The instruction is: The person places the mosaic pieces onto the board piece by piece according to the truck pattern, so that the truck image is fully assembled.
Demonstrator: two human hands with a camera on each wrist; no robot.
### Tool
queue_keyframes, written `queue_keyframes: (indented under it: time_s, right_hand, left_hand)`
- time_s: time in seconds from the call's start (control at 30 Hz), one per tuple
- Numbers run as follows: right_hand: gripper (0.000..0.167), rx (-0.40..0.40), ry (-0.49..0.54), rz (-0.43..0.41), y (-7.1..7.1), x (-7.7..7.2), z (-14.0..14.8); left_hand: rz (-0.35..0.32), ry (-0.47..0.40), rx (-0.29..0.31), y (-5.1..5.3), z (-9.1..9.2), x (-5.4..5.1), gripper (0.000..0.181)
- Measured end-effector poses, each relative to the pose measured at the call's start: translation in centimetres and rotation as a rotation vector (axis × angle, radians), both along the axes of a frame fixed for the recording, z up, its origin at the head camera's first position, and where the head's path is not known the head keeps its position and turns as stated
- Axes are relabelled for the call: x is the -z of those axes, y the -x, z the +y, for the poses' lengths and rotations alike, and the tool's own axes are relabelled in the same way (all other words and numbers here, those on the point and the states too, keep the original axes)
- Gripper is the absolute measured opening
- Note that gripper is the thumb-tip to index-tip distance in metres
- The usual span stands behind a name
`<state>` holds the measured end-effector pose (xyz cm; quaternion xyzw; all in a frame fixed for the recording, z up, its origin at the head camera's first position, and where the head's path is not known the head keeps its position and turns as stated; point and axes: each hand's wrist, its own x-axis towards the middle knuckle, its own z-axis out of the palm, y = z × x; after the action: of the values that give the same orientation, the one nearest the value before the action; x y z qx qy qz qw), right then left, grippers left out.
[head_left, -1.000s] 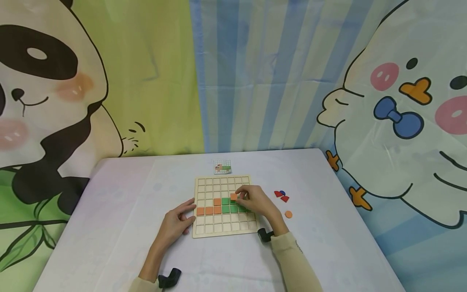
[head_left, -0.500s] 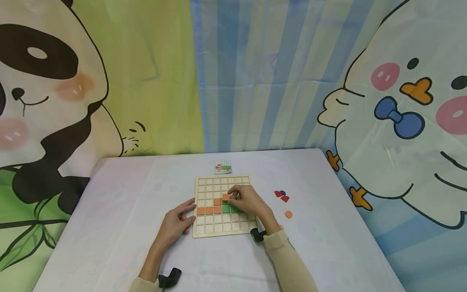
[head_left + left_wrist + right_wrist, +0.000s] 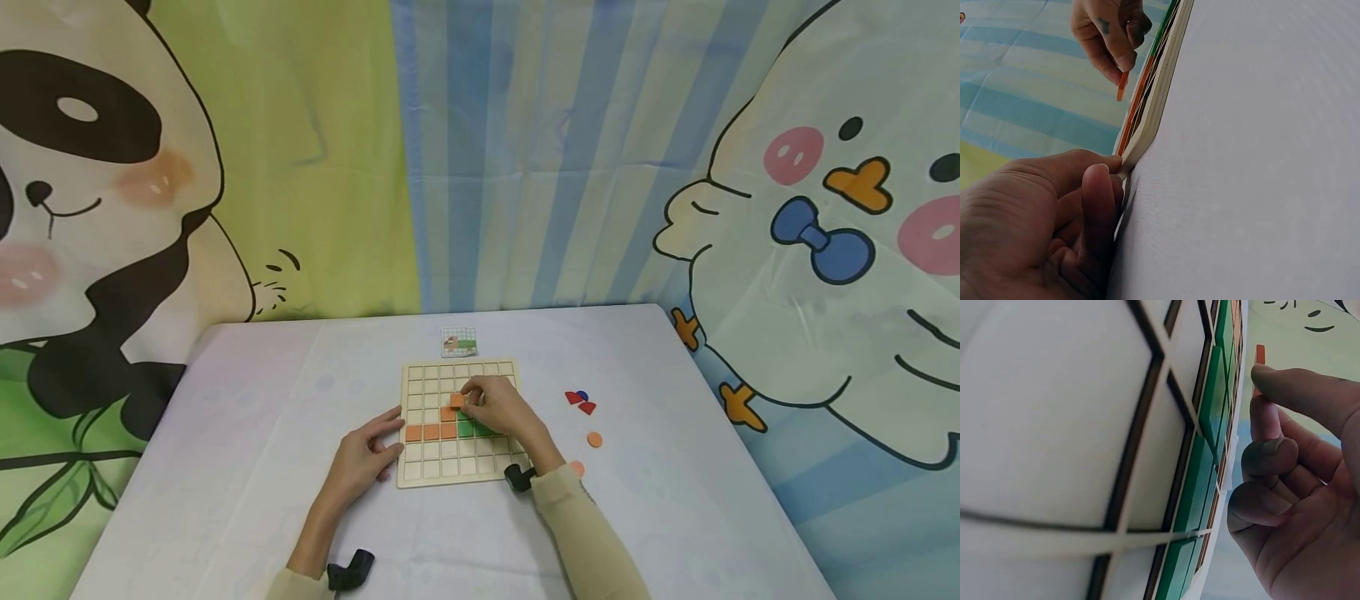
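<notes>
My right hand [image 3: 501, 407] pinches a small orange square tile [image 3: 457, 401] between thumb and index finger, above the wooden grid board [image 3: 423, 469]. In the right wrist view the orange tile [image 3: 1260, 355] stands on edge, apart from the board. Set into the board are several orange tiles [image 3: 431, 432], and green tiles [image 3: 466, 428] lie to their right, partly hidden by the right hand. At the board's left edge, my left hand [image 3: 358, 457] rests with relaxed fingers. The left wrist view shows its fingertips [image 3: 1110, 164] touching the board's edge.
Behind the board lies a small picture card [image 3: 459, 342] with a grid pattern. To the right are red wedge pieces [image 3: 587, 407], a blue piece [image 3: 582, 395] and an orange disc [image 3: 595, 439]. A paler disc [image 3: 577, 468] is partly covered by the right sleeve.
My right hand has carried the orange tile leftward across the board, from over the green tiles to just behind the single upper orange tile. The left hand has stayed in place.
</notes>
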<state>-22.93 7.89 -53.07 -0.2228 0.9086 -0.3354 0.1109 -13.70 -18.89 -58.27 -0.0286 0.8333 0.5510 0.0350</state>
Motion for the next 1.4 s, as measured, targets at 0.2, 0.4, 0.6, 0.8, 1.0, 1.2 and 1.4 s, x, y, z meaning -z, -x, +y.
queue_keyframes:
  time_s: [0.2,0.4,0.6,0.8,1.0,1.2,1.4]
  right_hand:
    - [0.027,-0.010,-0.012,0.000,0.2,0.1,-0.3]
    - [0.025,-0.018,-0.040,0.026,0.4,0.1,-0.7]
    - [0.026,-0.014,-0.066,0.025,0.7,0.3,-1.1]
    - [0.027,-0.016,-0.066,0.016,0.7,0.3,-1.4]
    - [0.026,-0.016,-0.055,0.011,0.8,0.1,-1.7]
    - [0.028,-0.018,-0.040,0.001,0.9,0.3,-1.8]
    - [0.029,-0.008,-0.038,-0.010,1.0,0.5,-1.8]
  left_hand:
    - [0.000,-0.002,0.004,0.0,-0.1,0.0,0.048]
    - [0.002,-0.008,0.003,0.0,0.0,0.0,0.048]
    - [-0.002,0.000,0.005,0.0,0.1,0.0,0.048]
    - [-0.003,0.005,0.002,0.0,0.1,-0.1,0.047]
    - [-0.001,0.000,0.000,0.1,0.0,-0.1,0.048]
    - [0.004,0.000,0.004,0.1,0.0,-0.1,0.047]
    - [0.003,0.002,-0.002,0.1,0.0,0.0,0.047]
